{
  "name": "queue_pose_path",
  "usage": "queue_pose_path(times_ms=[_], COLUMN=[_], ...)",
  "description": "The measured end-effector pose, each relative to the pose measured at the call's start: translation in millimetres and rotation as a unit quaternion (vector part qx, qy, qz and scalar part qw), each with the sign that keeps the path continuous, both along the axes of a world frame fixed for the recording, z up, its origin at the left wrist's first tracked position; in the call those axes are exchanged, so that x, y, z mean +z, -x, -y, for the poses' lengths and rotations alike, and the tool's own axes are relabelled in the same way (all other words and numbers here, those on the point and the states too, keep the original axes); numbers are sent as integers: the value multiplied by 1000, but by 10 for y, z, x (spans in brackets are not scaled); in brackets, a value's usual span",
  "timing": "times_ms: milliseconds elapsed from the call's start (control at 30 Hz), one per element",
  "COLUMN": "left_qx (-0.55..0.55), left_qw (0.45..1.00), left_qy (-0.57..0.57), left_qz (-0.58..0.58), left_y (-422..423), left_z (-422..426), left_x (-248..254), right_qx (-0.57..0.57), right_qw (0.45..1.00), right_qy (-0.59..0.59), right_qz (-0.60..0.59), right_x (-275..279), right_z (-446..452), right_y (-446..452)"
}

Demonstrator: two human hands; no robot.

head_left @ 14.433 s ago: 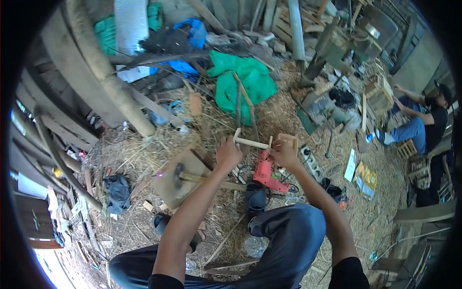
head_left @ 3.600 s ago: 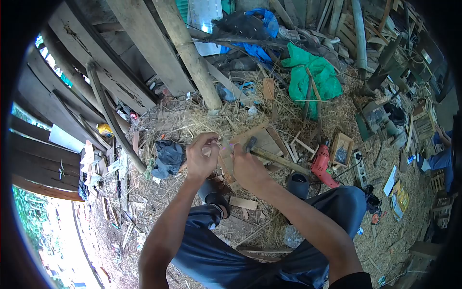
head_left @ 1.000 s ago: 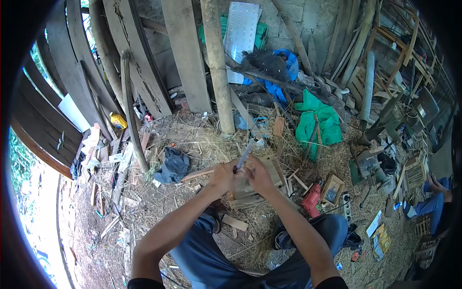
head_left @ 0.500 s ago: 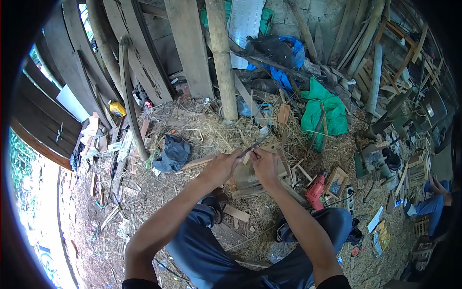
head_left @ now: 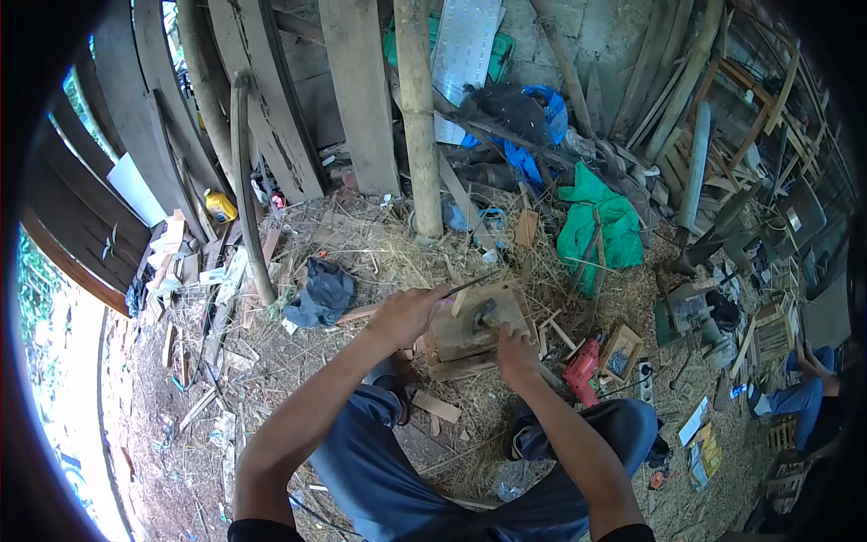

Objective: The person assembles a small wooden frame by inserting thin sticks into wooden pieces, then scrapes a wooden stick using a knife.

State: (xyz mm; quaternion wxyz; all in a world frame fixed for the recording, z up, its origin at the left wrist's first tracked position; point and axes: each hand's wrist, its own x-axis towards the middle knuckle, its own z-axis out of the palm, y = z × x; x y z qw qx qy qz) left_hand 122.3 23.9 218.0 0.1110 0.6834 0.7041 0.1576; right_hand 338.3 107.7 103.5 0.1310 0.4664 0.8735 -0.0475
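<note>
The fingers of the left hand (head_left: 406, 316) are bent closed around one end of a thin, dark, rod-like tool (head_left: 468, 285), which points up and to the right over the ground. A small pale wooden piece (head_left: 460, 302) shows just beside these fingertips; whether it is also held, I cannot tell. The fingers of the right hand (head_left: 517, 355) are at the wooden handle of a hammer with a dark metal head (head_left: 484, 313), close behind this head; how far they are closed on it is not clear. Under the hammer there is a flat light-brown wooden board (head_left: 450, 346), lying on the straw-covered ground between the person's feet and the green plastic sheet (head_left: 601, 239). To the right of the board lies a red power drill (head_left: 582, 370), and just beside it a small open wooden box (head_left: 636, 358) with small grey things inside. On the left side, a crumpled black plastic bag (head_left: 321, 294) rests near the board. At the far right, another person (head_left: 817, 370) sits in blue trousers.
</note>
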Motion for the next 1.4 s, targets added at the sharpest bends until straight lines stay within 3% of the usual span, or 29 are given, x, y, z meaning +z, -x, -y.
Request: queue_pose_path(times_ms=[100,200,267,400,500,567,600,667,700,767,800,867,967,1267,1400], left_qx=[12,17,21,48,53,59,59,57,57,62,59,59,45,33,39], left_qw=[1000,1000,1000,999,998,996,997,998,998,998,998,998,998,994,993], left_qy=[10,5,-1,5,34,64,41,16,19,20,13,9,35,36,62], left_qz=[-16,-6,3,0,8,5,7,9,-4,-16,-22,-30,-39,-99,-88], left_y=[8,-9,-31,-166,-192,-192,-202,-191,-179,-177,-182,-182,-257,-283,-268], left_z=[50,62,44,46,5,32,41,25,19,1,13,22,-17,-40,0], left_x=[8,-61,-67,-39,-18,-35,-29,-17,-24,-31,-32,-38,-19,14,9], right_qx=[43,65,-1,12,3,-55,-56,-138,-140,-92,-92,35,-18,81,34], right_qw=[998,995,1000,999,996,962,962,888,888,879,878,886,894,887,903], right_qy=[34,-61,-19,-31,59,214,217,301,301,149,154,38,152,37,87], right_qz=[16,-41,-13,26,-64,-159,-158,-320,-319,-443,-444,-460,-422,-453,-419], right_x=[-106,-38,-90,-103,104,13,241,1016,1094,1210,1308,1539,1672,1172,1501], right_z=[-81,-59,-39,-26,-140,-399,-426,-348,-326,-322,-241,-65,90,38,143], right_y=[-86,-155,-177,-105,-57,-63,-109,-259,-323,-379,-372,-302,-172,-109,-67])
